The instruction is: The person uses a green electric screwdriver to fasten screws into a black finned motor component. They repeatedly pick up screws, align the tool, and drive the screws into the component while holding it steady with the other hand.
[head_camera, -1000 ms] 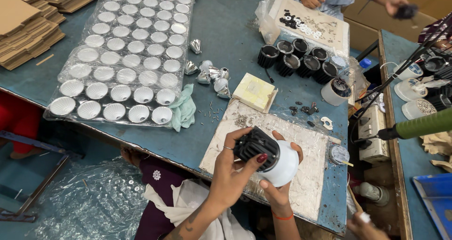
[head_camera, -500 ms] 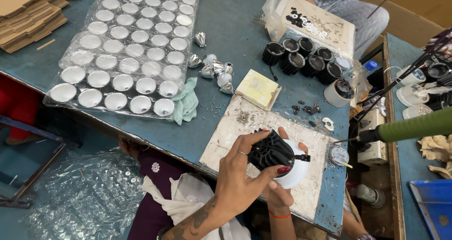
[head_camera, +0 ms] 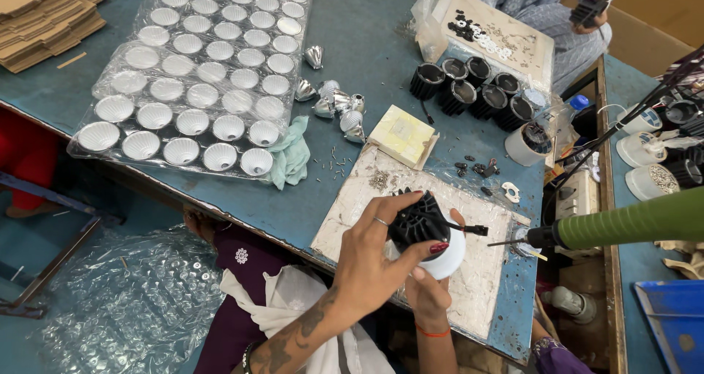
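Head view, my hands: my left hand (head_camera: 378, 260) wraps over the top of a black finned housing (head_camera: 418, 220), fingers curled and pressed onto its ribs; my right hand (head_camera: 425, 290) comes up from below, cupping the white lamp body (head_camera: 449, 255) joined under the housing, thumb against its side; both grips closed on the one assembly.
Head view, the piece: held just above a scuffed white work board (head_camera: 484, 271) at the near edge of the blue table (head_camera: 367, 44); a short black stub sticks out of the housing toward the right.
Head view, tool: a green-handled driver (head_camera: 623, 224) lies across from the right, its thin tip near the stub; touching or not, I cannot tell.
Head view, left of the board: a clear plastic tray of silver reflector cups (head_camera: 198, 81); a pale green cloth (head_camera: 292, 154) at its corner; loose silver cones (head_camera: 334, 103) just beyond.
Head view, far side: a row of black housings (head_camera: 469, 88); a yellow pad (head_camera: 402, 133); small screws (head_camera: 334, 165) scattered beside the board.
Head view, other person: a hand (head_camera: 590, 15) at the top right holds a dark object.
Head view, far left: stacked cardboard (head_camera: 44, 15).
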